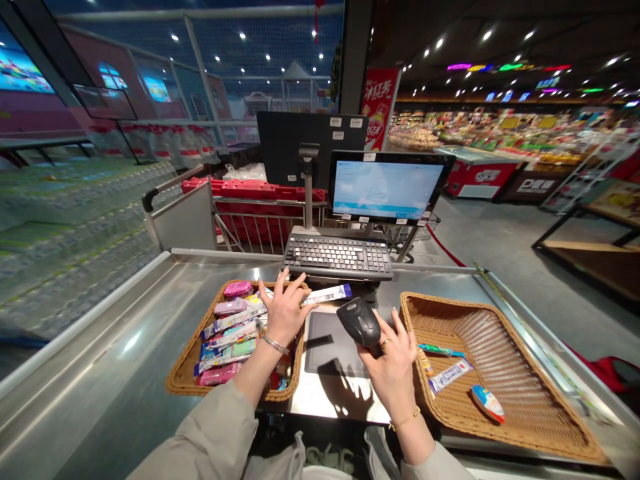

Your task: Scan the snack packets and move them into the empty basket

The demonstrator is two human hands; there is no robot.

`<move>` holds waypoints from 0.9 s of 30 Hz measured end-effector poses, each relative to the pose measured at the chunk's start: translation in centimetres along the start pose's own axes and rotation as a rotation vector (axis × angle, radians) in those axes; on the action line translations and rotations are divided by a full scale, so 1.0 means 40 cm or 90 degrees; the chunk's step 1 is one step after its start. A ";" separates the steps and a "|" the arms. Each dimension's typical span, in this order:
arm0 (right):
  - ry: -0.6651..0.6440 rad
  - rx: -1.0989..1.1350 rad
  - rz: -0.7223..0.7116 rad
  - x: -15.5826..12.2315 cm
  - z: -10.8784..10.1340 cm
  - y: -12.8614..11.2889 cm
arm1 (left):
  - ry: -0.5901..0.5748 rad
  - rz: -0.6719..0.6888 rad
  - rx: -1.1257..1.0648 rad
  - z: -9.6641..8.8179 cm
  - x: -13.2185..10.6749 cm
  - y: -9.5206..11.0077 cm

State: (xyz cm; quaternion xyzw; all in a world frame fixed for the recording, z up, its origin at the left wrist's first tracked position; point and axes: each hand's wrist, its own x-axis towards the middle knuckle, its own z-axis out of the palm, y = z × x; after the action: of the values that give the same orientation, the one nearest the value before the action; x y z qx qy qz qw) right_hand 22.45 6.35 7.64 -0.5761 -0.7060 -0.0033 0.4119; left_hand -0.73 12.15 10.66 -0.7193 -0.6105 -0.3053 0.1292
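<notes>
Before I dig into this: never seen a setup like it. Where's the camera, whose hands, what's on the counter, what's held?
There is no machine arm here, just a person's two bare hands. The single picture comes from a camera worn on that person's head, looking forward and down.

The left hand holds a slim white packet with a barcode and a purple end. The right hand holds a black handheld scanner.

On the metal counter, the left basket is crowded with small packaged goods. The right basket holds a few items, including a white-and-purple packet. Beyond the hands are a keyboard and a lit screen.
</notes>
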 end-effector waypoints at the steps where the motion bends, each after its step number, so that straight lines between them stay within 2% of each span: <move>1: 0.004 -0.003 0.003 0.001 -0.004 0.007 | 0.004 0.007 -0.003 0.002 0.005 0.006; 9: 0.042 -0.019 0.054 -0.003 -0.037 0.061 | 0.017 0.053 -0.036 0.025 0.047 0.062; 18: 0.101 -0.034 0.114 -0.009 -0.081 0.110 | -0.021 0.089 -0.076 0.053 0.092 0.149; 27: 0.161 -0.070 0.184 -0.028 -0.120 0.186 | -0.057 0.149 -0.107 0.083 0.128 0.229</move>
State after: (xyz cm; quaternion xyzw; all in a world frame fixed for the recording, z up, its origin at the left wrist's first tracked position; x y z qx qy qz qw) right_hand 31.27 5.65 6.67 -0.6879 -0.5576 -0.0548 0.4614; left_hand 9.31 16.08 12.83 -0.8065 -0.5002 -0.3058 0.0763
